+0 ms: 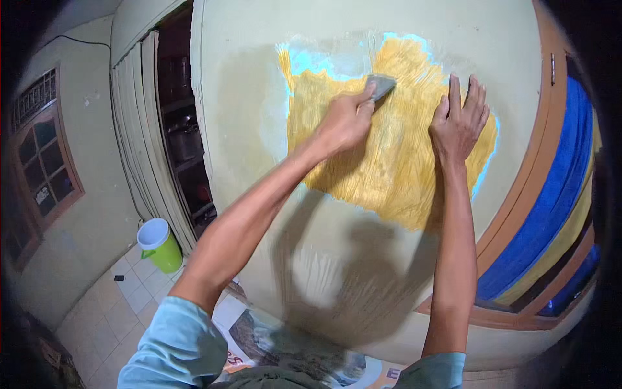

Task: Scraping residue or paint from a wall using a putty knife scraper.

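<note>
My left hand [351, 116] grips a flat grey scraper or putty-knife blade [383, 86] and holds it against the wall. Under it lies a large yellow-gold patch [340, 160] with a wrinkled, streaked surface and a ragged edge. Bright light-blue areas [311, 61] show along the patch's upper left and right edges. Farther right, my right hand [459, 114] rests with fingers spread, near the patch's upper right part, and holds nothing. The painted wall [243, 121] around the patch is pale, with greyish smears. Shadows of my arms and head fall below the patch.
A green bucket [168, 253] with a pale inside stands on the tiled floor [109, 321] at left, near a small dark object [119, 278]. Beside it is a folding door [141, 131]. Printed sheeting [291, 345] covers floor below me. A wood-framed window with blue cloth [549, 194] is at right.
</note>
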`<control>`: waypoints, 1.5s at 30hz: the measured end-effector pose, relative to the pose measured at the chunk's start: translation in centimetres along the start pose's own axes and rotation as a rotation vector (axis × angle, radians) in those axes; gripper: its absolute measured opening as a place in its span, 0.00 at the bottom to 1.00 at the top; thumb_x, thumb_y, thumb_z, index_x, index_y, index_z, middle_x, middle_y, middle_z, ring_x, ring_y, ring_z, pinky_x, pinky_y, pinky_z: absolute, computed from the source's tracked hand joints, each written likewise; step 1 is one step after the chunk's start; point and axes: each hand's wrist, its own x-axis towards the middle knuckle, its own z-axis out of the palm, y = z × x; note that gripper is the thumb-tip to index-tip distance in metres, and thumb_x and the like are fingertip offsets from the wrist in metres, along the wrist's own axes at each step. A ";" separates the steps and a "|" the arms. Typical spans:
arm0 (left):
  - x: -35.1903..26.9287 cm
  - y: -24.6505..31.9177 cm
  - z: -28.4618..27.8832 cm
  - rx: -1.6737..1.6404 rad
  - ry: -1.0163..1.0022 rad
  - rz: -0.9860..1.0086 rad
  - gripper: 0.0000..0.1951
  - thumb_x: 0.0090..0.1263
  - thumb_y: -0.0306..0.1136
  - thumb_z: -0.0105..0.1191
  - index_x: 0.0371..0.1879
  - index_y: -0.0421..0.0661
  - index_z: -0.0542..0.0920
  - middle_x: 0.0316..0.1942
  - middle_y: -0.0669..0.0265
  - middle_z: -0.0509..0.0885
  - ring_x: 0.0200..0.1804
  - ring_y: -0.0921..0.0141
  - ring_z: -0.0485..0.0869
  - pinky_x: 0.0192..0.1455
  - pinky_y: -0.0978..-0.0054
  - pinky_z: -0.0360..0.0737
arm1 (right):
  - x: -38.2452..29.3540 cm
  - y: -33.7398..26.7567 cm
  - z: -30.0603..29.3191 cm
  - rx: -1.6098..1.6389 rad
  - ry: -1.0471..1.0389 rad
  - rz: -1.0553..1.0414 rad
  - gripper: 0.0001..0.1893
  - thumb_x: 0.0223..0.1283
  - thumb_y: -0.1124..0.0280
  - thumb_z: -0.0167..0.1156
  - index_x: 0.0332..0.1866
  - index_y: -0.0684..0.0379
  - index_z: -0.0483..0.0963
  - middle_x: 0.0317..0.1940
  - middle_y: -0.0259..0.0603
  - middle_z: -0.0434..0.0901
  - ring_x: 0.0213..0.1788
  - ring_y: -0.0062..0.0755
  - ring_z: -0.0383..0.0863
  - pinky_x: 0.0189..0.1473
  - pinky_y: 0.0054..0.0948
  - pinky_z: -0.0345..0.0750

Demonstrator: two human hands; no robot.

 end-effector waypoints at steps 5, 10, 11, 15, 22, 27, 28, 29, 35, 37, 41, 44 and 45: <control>1.2 0.4 -1.1 -0.028 0.043 -0.017 0.27 0.83 0.40 0.49 0.79 0.51 0.74 0.52 0.52 0.91 0.43 0.69 0.84 0.57 0.66 0.82 | 0.3 -0.6 0.0 -0.003 -0.018 0.018 0.27 0.76 0.62 0.57 0.78 0.41 0.73 0.83 0.44 0.64 0.86 0.52 0.58 0.83 0.62 0.56; 2.8 0.7 -1.5 -0.050 0.061 0.016 0.27 0.82 0.41 0.49 0.79 0.52 0.75 0.31 0.64 0.85 0.30 0.74 0.78 0.43 0.67 0.81 | 0.3 0.0 0.4 0.010 0.030 -0.006 0.26 0.76 0.62 0.57 0.78 0.41 0.74 0.82 0.43 0.65 0.86 0.53 0.58 0.83 0.62 0.57; 2.3 0.3 -1.2 -0.051 0.060 0.014 0.27 0.82 0.41 0.49 0.79 0.52 0.75 0.31 0.64 0.85 0.30 0.74 0.78 0.43 0.67 0.81 | 0.3 0.0 0.4 0.010 0.028 -0.006 0.26 0.76 0.62 0.57 0.78 0.41 0.74 0.82 0.43 0.65 0.86 0.53 0.58 0.83 0.62 0.57; 1.2 -3.0 0.2 0.039 0.105 0.183 0.27 0.82 0.41 0.50 0.79 0.53 0.75 0.28 0.68 0.81 0.24 0.76 0.73 0.30 0.69 0.77 | 0.3 -0.7 0.6 0.001 0.024 -0.003 0.26 0.76 0.61 0.56 0.78 0.40 0.73 0.82 0.44 0.65 0.85 0.53 0.58 0.83 0.62 0.57; 2.8 1.4 -2.5 0.020 0.011 0.014 0.28 0.84 0.39 0.48 0.82 0.52 0.72 0.22 0.73 0.75 0.22 0.78 0.70 0.25 0.71 0.73 | 0.6 -0.2 0.3 0.016 0.047 -0.013 0.26 0.78 0.62 0.55 0.79 0.40 0.73 0.82 0.44 0.65 0.86 0.51 0.59 0.83 0.60 0.56; 1.0 0.2 -0.9 0.041 0.025 -0.008 0.28 0.82 0.41 0.47 0.79 0.49 0.74 0.37 0.60 0.89 0.34 0.72 0.80 0.45 0.65 0.82 | -0.1 -0.2 0.2 0.017 0.005 0.006 0.27 0.76 0.62 0.57 0.79 0.40 0.73 0.82 0.43 0.65 0.86 0.53 0.58 0.83 0.63 0.57; 1.3 -0.4 -1.0 0.046 0.028 0.002 0.28 0.82 0.41 0.47 0.79 0.49 0.74 0.37 0.60 0.89 0.34 0.72 0.80 0.45 0.65 0.82 | 0.1 -0.3 0.3 0.017 0.016 0.009 0.27 0.76 0.62 0.57 0.79 0.40 0.73 0.82 0.43 0.65 0.86 0.53 0.58 0.83 0.63 0.57; 1.8 -1.0 -1.2 0.045 0.039 0.044 0.28 0.82 0.41 0.47 0.80 0.49 0.73 0.39 0.59 0.89 0.37 0.71 0.81 0.49 0.65 0.82 | 0.3 -0.5 0.5 0.010 0.023 0.001 0.27 0.76 0.62 0.57 0.79 0.40 0.73 0.82 0.43 0.65 0.86 0.52 0.58 0.83 0.63 0.57; 4.5 2.1 -2.5 0.045 0.065 -0.075 0.29 0.80 0.41 0.49 0.78 0.47 0.75 0.56 0.46 0.91 0.34 0.69 0.87 0.51 0.62 0.86 | 0.2 -0.4 0.2 -0.018 0.015 -0.007 0.27 0.76 0.62 0.57 0.78 0.40 0.74 0.82 0.43 0.65 0.85 0.52 0.59 0.82 0.62 0.58; 2.1 1.6 -1.2 0.056 -0.018 -0.042 0.28 0.81 0.40 0.49 0.78 0.48 0.75 0.60 0.47 0.90 0.43 0.66 0.89 0.59 0.62 0.85 | 0.1 0.4 0.2 -0.003 0.023 0.001 0.27 0.76 0.62 0.57 0.78 0.41 0.74 0.82 0.43 0.65 0.85 0.52 0.59 0.83 0.62 0.58; 0.0 -2.1 0.1 -0.003 0.025 0.055 0.28 0.81 0.43 0.49 0.78 0.48 0.75 0.68 0.47 0.85 0.67 0.59 0.84 0.75 0.62 0.73 | 0.0 -0.6 0.5 0.002 -0.001 0.006 0.27 0.77 0.62 0.56 0.79 0.40 0.72 0.83 0.43 0.64 0.86 0.52 0.58 0.84 0.61 0.55; 3.7 2.0 -2.9 0.042 0.042 -0.055 0.28 0.81 0.42 0.49 0.78 0.47 0.74 0.48 0.49 0.92 0.44 0.66 0.88 0.57 0.64 0.83 | 0.4 -0.9 0.5 -0.002 0.010 0.000 0.27 0.77 0.62 0.56 0.79 0.39 0.72 0.83 0.43 0.63 0.86 0.53 0.58 0.84 0.61 0.56; 4.0 2.1 -2.7 0.011 0.061 -0.053 0.29 0.81 0.41 0.49 0.80 0.47 0.73 0.40 0.56 0.89 0.37 0.69 0.83 0.48 0.65 0.82 | 0.0 -0.8 0.2 0.006 0.006 0.004 0.27 0.77 0.62 0.56 0.79 0.39 0.72 0.83 0.43 0.64 0.86 0.53 0.58 0.83 0.62 0.57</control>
